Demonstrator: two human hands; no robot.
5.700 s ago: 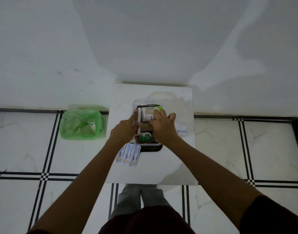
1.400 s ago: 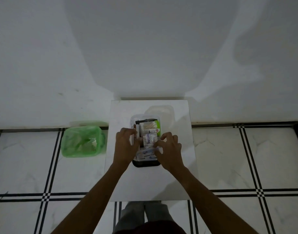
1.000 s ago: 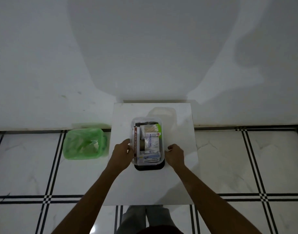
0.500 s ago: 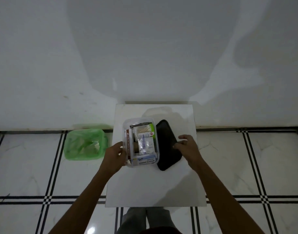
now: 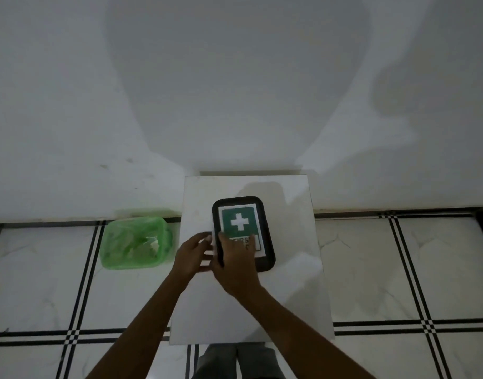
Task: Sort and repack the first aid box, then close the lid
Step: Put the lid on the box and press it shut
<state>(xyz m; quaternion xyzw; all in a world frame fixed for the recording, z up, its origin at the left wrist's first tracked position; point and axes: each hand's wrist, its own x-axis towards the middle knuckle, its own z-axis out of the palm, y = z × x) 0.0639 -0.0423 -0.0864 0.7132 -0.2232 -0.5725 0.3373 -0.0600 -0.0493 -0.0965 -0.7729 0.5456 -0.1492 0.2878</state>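
Note:
The black lid [image 5: 265, 231], with a green label bearing a white cross, lies over the first aid box on the small white table [image 5: 289, 269]. It hides the box's contents. My right hand [image 5: 236, 263] rests flat on the lid's near left part, thumb along its left edge. My left hand [image 5: 192, 254] holds the box's left side [image 5: 211, 243], where a bit of the clear wall shows under the lid.
A green bin lined with a green bag [image 5: 136, 243] stands on the tiled floor left of the table. A white wall rises right behind the table. My legs [image 5: 237, 361] show below the table's near edge.
My right hand has brought the black lid from the table beside the box onto the box, label up. My left hand has stayed on the box's left side.

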